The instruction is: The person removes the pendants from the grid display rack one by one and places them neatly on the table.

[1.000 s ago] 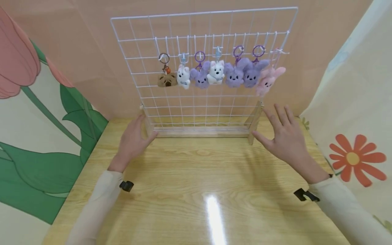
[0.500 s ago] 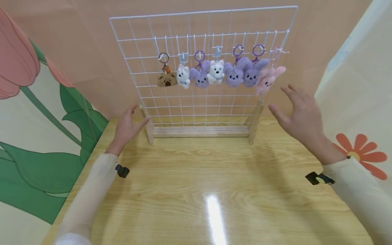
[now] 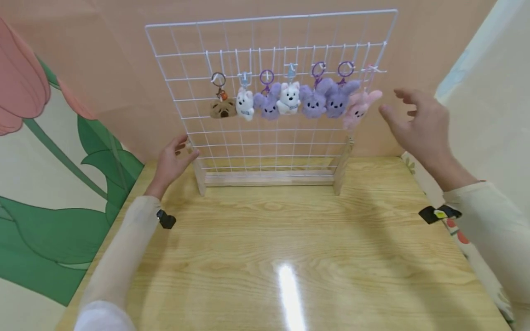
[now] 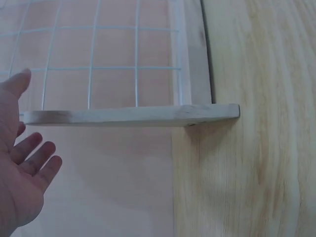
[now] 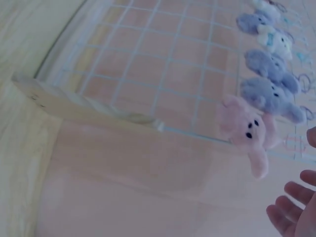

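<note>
Wire grid rack (image 3: 271, 18) stands upright on the worktop (image 3: 232, 248), its white mesh set between a left wooden upright (image 3: 200, 178) and a right wooden upright (image 3: 340, 172), with a wooden crossbar (image 3: 269, 179) joining them low down.

Seven plush keychains hang in a row from white hooks on the upper part of the mesh. Left to right in the head view: brown bear (image 3: 222, 109) on a dark ring, first white plush (image 3: 245, 104), first purple rabbit (image 3: 269, 107), second white plush (image 3: 289, 99), second purple rabbit (image 3: 313, 103), third purple rabbit (image 3: 337, 100), pink rabbit (image 3: 358, 110). The pink rabbit hangs tilted at the right end; neighbouring plushes crowd close or overlap.

Left hand (image 3: 170, 162): beside the top of the left wooden upright, thumb on one side, other fingers on the other, spread apart with slight bend. Contact with the wood: cannot tell.

Right hand (image 3: 425, 125): raised beside the pink rabbit, apart from it, thumb and fingers spread with a gap between, fingers slightly bent; holds nothing.

Both sleeves are pale, a small black device at each wrist. Peach backdrop (image 3: 103, 55) behind the rack; large tulip print (image 3: 22, 76) at left.
</note>
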`<state>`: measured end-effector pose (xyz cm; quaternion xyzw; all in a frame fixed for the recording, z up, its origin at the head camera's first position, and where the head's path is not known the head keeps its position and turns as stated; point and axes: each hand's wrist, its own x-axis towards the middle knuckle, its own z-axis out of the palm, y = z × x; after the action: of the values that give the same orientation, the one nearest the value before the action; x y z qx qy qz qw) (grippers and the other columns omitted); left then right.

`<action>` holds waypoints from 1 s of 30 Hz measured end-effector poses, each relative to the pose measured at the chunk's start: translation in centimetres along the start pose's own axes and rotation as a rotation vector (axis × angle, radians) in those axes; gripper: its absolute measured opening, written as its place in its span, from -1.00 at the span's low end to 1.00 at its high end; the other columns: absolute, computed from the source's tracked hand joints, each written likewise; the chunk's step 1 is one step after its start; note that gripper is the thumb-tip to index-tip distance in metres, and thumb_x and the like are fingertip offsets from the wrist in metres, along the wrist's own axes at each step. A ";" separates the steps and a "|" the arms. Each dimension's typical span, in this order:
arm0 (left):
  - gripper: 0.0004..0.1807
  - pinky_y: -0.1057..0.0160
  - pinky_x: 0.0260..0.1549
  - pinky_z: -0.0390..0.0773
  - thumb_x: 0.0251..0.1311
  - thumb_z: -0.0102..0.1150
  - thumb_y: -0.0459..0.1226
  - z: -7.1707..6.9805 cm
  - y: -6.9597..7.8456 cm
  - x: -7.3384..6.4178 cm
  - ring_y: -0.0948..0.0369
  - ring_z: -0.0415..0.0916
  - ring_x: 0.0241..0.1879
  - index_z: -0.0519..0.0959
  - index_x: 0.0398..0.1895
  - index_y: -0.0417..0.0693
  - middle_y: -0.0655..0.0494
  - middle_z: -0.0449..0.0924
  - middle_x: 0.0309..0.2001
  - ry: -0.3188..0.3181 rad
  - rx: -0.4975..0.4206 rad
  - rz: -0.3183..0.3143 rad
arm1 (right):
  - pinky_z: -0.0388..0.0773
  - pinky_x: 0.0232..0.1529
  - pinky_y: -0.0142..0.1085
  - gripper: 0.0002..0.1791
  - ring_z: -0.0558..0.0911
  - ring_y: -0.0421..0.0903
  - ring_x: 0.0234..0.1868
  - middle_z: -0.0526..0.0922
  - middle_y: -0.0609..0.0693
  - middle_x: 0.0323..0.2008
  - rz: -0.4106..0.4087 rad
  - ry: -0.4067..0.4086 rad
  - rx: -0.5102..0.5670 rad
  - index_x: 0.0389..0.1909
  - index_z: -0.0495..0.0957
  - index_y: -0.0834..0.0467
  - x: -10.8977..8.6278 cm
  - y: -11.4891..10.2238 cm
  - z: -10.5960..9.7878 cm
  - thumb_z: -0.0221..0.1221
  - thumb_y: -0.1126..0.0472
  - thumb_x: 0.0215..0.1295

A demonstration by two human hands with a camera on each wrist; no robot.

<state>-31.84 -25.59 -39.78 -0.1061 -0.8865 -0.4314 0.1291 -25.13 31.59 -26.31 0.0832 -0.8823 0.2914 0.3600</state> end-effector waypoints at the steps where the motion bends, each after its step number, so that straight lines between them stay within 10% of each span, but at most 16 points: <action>1: -0.15 -0.12 0.42 0.36 0.32 0.34 0.04 0.0 0.0 0.1 -0.16 0.33 0.41 0.28 0.51 -0.21 -0.18 0.33 0.47 0.000 -0.011 0.002 | 0.34 -0.19 -0.79 -0.45 0.66 -0.24 0.07 0.69 0.18 0.15 0.016 0.004 0.022 0.22 0.62 0.20 0.4 -0.1 0.0 0.31 -0.05 0.34; 4: -0.19 -0.12 0.41 0.39 0.33 0.34 0.02 0.0 0.2 0.3 -0.17 0.36 0.39 0.31 0.48 -0.24 -0.22 0.37 0.43 -0.001 -0.025 0.006 | 0.45 -0.20 -0.74 -0.48 0.53 -0.57 -0.10 0.72 0.11 0.09 0.057 0.021 0.064 0.17 0.66 0.16 1.8 -0.5 -0.1 0.32 -0.07 0.32; 11: -0.29 -0.10 0.38 0.42 0.35 0.33 -0.05 0.1 0.1 0.6 -0.16 0.40 0.34 0.38 0.40 -0.29 -0.24 0.43 0.36 0.003 -0.055 -0.011 | 0.51 -0.22 -0.71 -0.59 0.58 -0.52 -0.22 0.71 -0.35 -0.17 0.136 -0.008 0.179 0.07 0.72 0.10 4.4 -1.3 -0.1 0.37 -0.04 0.31; 30: -0.45 0.07 0.18 0.64 0.36 0.33 -0.23 0.0 0.3 1.2 -0.13 0.56 0.22 0.47 0.29 -0.38 -0.30 0.55 0.24 0.036 -0.088 -0.046 | 0.52 -0.46 -0.72 -0.62 0.60 -0.56 -0.45 0.73 -0.45 -0.35 0.270 -0.066 0.205 -0.03 0.74 0.14 6.7 -1.9 2.2 0.40 -0.04 0.28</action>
<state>-32.91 -25.35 -39.20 -0.0837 -0.8665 -0.4746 0.1303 -30.62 29.13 -22.12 0.0096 -0.8626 0.4226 0.2780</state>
